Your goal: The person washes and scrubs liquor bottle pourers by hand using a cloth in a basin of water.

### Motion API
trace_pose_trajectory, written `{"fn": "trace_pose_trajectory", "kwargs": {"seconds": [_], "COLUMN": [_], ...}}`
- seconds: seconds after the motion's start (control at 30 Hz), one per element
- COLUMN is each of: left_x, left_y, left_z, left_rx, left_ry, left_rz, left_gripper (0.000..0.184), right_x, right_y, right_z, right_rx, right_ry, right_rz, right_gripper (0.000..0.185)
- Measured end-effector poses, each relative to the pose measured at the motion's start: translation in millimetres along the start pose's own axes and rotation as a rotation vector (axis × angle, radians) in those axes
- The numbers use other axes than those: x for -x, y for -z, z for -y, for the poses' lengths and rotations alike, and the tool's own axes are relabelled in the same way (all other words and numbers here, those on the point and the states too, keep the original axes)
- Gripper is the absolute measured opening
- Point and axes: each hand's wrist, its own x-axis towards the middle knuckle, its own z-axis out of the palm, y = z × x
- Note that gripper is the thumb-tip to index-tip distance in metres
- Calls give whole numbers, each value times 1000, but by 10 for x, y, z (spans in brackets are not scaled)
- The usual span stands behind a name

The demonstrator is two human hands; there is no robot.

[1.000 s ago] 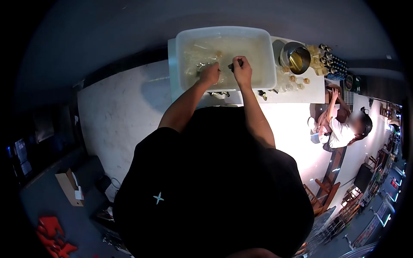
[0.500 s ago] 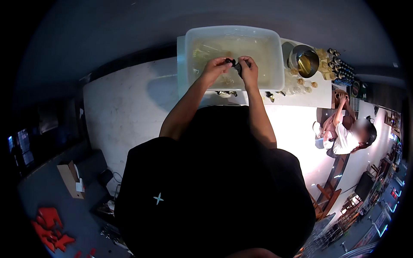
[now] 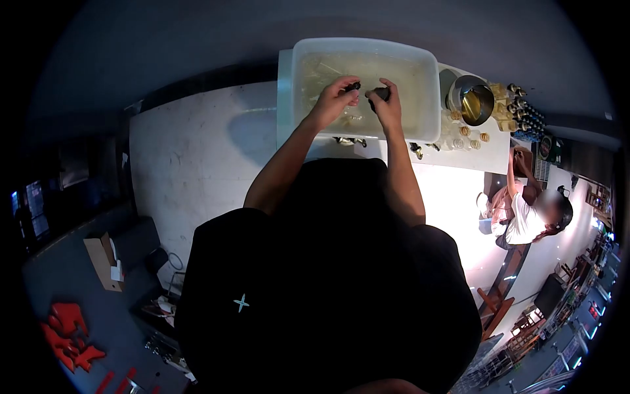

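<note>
Over a pale translucent tub (image 3: 430, 98) of cloudy water, my left hand (image 3: 335, 102) is closed on a small dark piece (image 3: 354, 87). Just to its right, my right hand (image 3: 387, 108) grips a dark grey object (image 3: 379, 97), too small to identify. The two hands are a short gap apart. Thin clear items lie in the water at the tub's left. Small black-and-gold pieces (image 3: 351, 141) sit along the tub's near edge, with more (image 3: 417, 151) to their right.
Right of the tub stand a metal pot (image 3: 472, 100) with yellow liquid, clear jars (image 3: 464, 140) and several dark-topped bottles (image 3: 525, 115). A person (image 3: 528, 213) sits at the right. A cardboard box (image 3: 102, 261) and red objects (image 3: 69, 335) lie on the floor at left.
My hands came together over the tub, then moved slightly apart, each still holding its dark piece. The view has shifted, so the tub appears farther right.
</note>
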Motion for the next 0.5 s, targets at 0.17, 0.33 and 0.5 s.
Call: {"fn": "trace_pose_trajectory", "kwargs": {"seconds": [0.17,0.33,0.5], "left_x": [-62,-23,-28], "left_y": [54,78,108], "left_z": [229,175,241], "left_rx": [-162,-376,-454], "left_ry": [-108,-100,-164], "left_rz": [-103,-100,-93], "left_gripper": [30,28,25], "right_x": [-200,-163,-270], "right_y": [106,102,184], "right_z": [-492,-460,-451], "right_rx": [705,1036,541], "right_ry": [-75,-180,-207], "right_rz": [115,345,436], "right_gripper": [71,66,45]}}
